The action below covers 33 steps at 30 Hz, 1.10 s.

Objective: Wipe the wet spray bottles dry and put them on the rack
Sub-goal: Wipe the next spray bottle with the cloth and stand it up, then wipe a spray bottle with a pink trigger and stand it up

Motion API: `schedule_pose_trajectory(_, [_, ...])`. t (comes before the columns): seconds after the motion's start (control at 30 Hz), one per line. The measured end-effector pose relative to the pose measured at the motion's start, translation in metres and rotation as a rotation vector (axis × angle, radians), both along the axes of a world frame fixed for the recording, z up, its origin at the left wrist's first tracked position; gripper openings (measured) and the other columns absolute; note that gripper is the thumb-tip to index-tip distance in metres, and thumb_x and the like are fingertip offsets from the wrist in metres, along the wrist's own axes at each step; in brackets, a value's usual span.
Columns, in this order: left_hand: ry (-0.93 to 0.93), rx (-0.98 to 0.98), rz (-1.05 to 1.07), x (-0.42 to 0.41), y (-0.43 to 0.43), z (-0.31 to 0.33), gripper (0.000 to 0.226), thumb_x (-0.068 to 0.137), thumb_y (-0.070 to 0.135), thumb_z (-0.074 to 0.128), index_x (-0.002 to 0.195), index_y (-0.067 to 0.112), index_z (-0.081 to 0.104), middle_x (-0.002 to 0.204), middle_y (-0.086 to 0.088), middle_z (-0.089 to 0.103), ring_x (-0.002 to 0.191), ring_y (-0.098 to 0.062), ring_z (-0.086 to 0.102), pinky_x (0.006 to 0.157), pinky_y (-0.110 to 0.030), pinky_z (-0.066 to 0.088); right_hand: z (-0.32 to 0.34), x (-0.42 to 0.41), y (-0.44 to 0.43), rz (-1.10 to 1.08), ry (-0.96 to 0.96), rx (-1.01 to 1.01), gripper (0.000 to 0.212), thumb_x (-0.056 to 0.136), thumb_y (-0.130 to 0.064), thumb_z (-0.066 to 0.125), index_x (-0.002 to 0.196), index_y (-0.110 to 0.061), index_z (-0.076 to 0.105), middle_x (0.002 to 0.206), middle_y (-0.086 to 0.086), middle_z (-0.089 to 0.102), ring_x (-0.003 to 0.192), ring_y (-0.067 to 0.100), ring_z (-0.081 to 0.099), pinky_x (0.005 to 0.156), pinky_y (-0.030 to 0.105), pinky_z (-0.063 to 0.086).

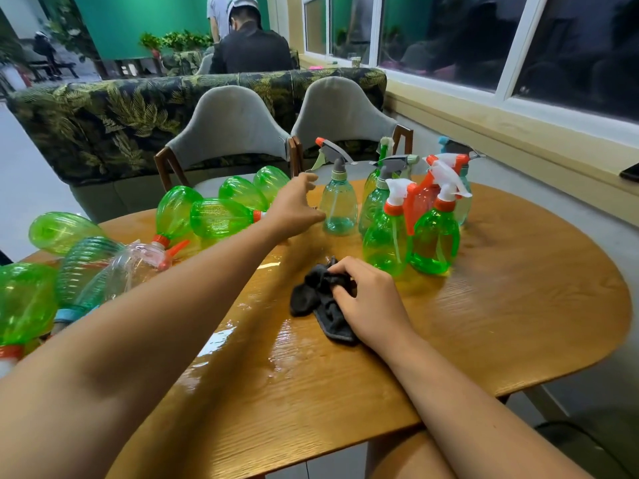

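The pale blue spray bottle (pixel 338 210) is stood upright on the surface (pixel 518 305), long axis vertical, just right of the nearer left hand (pixel 297 205), which is spread open and empty, while the dark cloth (pixel 311 293) is gripped by the right hand (pixel 370 299).

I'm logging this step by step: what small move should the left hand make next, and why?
Probably close the left hand around the pale blue bottle and lift it toward the dark cloth. The hand is open right beside that upright bottle and is not gripping it. The right hand grips the cloth on the wet table, ready to wipe.
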<state>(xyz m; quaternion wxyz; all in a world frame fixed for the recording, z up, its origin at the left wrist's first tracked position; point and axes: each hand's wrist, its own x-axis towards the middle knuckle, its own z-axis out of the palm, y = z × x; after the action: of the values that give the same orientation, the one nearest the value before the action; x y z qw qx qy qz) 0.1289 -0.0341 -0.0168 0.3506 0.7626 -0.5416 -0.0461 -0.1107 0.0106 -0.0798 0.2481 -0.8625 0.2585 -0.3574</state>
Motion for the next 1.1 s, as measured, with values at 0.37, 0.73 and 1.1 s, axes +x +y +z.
schedule_pose_trajectory(0.37, [-0.643, 0.347, 0.194, 0.017, 0.008, -0.019, 0.066, 0.091, 0.065, 0.067, 0.141, 0.023, 0.057, 0.136, -0.008, 0.060, 0.130, -0.032, 0.054, 0.112, -0.056, 0.042, -0.001, 0.000, 0.000, -0.009, -0.010, 0.018, 0.022, 0.088, -0.009, 0.072, 0.102, -0.026, 0.068, 0.100, -0.013, 0.069, 0.095, 0.007, 0.063, 0.084, 0.029, 0.053])
schedule_pose_trajectory(0.73, [-0.682, 0.458, 0.207, 0.025, 0.000, -0.020, 0.055, 0.098, 0.058, 0.056, 0.142, 0.025, 0.058, 0.146, -0.016, 0.050, 0.138, -0.038, 0.045, 0.109, -0.058, 0.042, -0.001, 0.001, 0.001, -0.016, -0.001, 0.015, 0.023, 0.088, -0.009, 0.072, 0.103, -0.026, 0.069, 0.102, -0.014, 0.069, 0.096, 0.005, 0.062, 0.084, 0.026, 0.052])
schedule_pose_trajectory(1.1, [-0.668, 0.529, 0.205, 0.030, -0.007, -0.016, 0.049, 0.099, 0.060, 0.059, 0.134, 0.025, 0.059, 0.120, -0.010, 0.068, 0.124, -0.036, 0.054, 0.109, -0.057, 0.038, -0.001, 0.001, 0.002, -0.008, -0.003, 0.028, 0.022, 0.088, -0.009, 0.070, 0.102, -0.026, 0.068, 0.100, -0.014, 0.068, 0.095, 0.006, 0.061, 0.083, 0.027, 0.052])
